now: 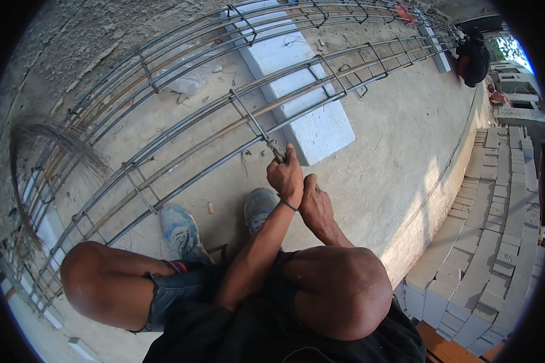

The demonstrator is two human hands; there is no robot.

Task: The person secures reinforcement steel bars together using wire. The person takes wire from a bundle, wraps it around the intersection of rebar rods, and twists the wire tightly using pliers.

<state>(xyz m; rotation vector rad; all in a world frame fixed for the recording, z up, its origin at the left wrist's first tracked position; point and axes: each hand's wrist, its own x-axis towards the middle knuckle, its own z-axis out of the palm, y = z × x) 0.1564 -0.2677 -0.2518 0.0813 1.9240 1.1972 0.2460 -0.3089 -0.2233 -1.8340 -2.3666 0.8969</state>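
I squat beside a long steel rebar cage (181,145) that lies along the concrete floor. My left hand (286,175) is raised to its near bottom bar and closed around a small metal tying tool or wire end (277,151), right where a stirrup (248,118) crosses the bar. Just below and to the right, my right hand (315,206) is curled into a fist with the thumb up, touching my left wrist. Whether it holds anything is hidden. A thin band circles my left wrist.
A white block (303,97) props the cage up. A bundle of thin tie wires (48,142) hangs at the left. My shoes (181,233) rest near the cage. Stacked pale blocks (496,230) sit below the slab edge on the right. Another person (473,60) is far off.
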